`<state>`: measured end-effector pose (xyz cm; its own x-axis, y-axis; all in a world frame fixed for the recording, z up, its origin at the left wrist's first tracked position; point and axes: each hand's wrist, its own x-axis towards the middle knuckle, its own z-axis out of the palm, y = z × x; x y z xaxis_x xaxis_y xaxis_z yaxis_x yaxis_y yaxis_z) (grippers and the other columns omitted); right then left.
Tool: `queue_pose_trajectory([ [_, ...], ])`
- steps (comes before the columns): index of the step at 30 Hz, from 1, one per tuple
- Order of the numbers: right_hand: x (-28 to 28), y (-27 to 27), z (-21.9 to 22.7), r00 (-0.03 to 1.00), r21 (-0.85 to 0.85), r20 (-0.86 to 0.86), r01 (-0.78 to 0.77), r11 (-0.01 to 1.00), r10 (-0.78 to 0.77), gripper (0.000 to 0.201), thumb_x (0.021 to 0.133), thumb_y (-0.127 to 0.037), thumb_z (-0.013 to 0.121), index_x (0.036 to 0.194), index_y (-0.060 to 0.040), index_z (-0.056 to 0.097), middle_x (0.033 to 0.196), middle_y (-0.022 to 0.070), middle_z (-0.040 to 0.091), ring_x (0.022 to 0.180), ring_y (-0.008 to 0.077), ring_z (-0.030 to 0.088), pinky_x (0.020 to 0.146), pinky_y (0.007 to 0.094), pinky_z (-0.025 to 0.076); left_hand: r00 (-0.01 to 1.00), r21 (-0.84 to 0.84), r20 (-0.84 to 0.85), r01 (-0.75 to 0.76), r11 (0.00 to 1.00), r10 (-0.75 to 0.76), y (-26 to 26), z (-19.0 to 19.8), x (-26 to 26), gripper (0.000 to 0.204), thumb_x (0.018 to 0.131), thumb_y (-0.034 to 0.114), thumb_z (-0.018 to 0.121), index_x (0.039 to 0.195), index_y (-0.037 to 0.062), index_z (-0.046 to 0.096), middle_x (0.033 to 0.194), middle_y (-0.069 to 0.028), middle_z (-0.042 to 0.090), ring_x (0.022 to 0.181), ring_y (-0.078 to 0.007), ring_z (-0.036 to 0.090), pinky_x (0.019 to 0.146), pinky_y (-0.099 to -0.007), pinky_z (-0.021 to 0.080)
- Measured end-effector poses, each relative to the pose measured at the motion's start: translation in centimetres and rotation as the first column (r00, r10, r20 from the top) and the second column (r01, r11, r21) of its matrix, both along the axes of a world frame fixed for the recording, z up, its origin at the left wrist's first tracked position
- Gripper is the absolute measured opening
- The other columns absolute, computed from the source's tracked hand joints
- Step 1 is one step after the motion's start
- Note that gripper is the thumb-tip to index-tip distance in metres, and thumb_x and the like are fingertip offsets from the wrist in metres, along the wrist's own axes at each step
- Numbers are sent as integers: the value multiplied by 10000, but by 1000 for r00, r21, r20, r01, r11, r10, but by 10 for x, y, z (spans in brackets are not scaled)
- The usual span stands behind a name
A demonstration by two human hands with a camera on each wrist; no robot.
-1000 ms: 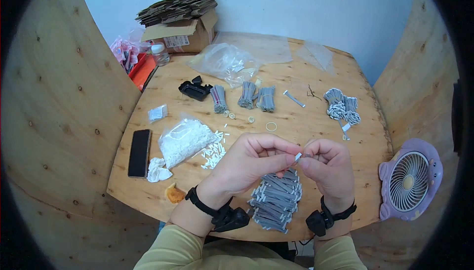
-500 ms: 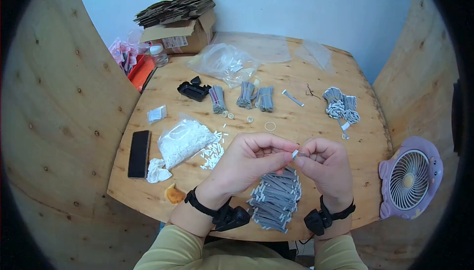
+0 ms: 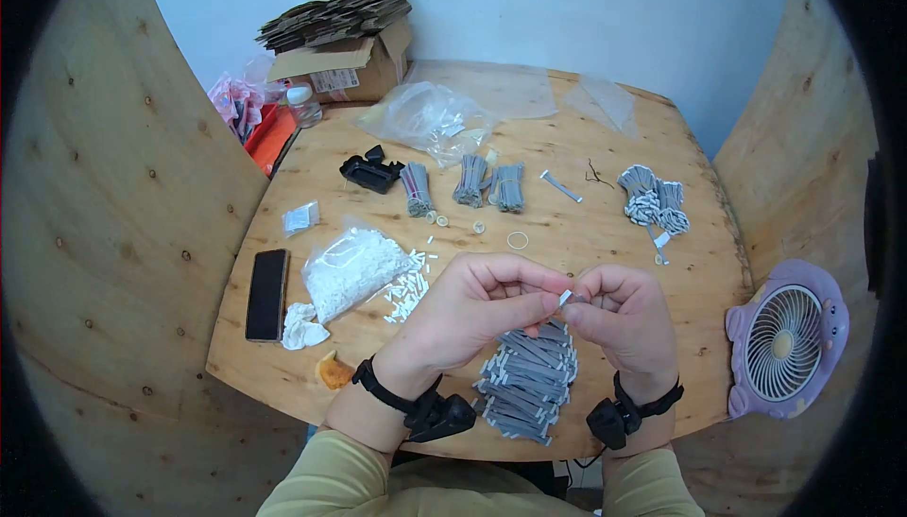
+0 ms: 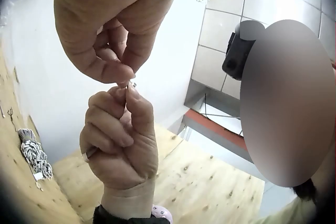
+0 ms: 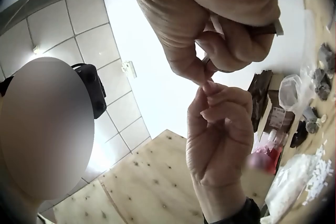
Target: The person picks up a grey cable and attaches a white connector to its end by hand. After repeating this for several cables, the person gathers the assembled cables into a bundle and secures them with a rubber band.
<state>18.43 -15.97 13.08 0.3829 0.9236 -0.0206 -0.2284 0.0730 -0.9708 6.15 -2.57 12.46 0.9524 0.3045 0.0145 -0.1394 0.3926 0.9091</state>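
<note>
Left hand (image 3: 463, 309) pinches a small white piece (image 3: 566, 297), right hand (image 3: 625, 314) a thin strip (image 5: 278, 27) (fingertips pressed together)

A pale, knotty plywood table (image 3: 605, 233) with a curved outline carries everything. At its near edge lies a loose pile of short, flat grey cables with white ends (image 3: 524, 387). To the left are a clear plastic bag packed with tiny white pieces (image 3: 354, 271), a spill of the same white pieces (image 3: 408, 298) beside it, a black rectangular phone (image 3: 267, 295) and a crumpled white wad (image 3: 302, 330). Farther back sit a black plastic tray (image 3: 371, 174), three tied grey cable bundles (image 3: 416, 191), a thin pale ring (image 3: 518, 241), two grey-and-white bundles (image 3: 640, 200) and a brown cardboard box (image 3: 373, 77).
</note>
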Motion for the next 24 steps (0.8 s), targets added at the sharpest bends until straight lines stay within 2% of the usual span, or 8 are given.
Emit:
queue_pose_trajectory([
  [6, -1, 0, 1, 999, -14, -30, 17, 1000, -17, 86, 746, -9, 606, 799, 27, 548, 740, 49, 594, 642, 61, 561, 557, 165, 448, 1000, 46, -4, -25, 999, 25, -1, 0, 0, 161, 761, -42, 570, 919, -27, 597, 851, -109, 622, 717, -104, 593, 616, -197, 488],
  [12, -5, -1, 4, 996, 0, 25, 88, 996, -88, 83, 751, -8, 602, 801, 28, 546, 739, 48, 594, 639, 59, 560, 551, 167, 447, 999, 67, 6, -42, 997, 42, -3, 1, -1, 175, 761, -31, 578, 934, -25, 596, 847, -92, 622, 714, -87, 586, 622, -181, 479],
  [24, -3, 0, 2, 997, -24, 43, 63, 998, -62, 66, 758, -1, 590, 796, 26, 544, 734, 47, 592, 649, 62, 561, 549, 168, 449, 998, 107, -36, -49, 993, 53, -3, 3, -1, 191, 755, -21, 590, 946, -14, 600, 826, -72, 622, 680, -61, 568, 602, -167, 462],
])
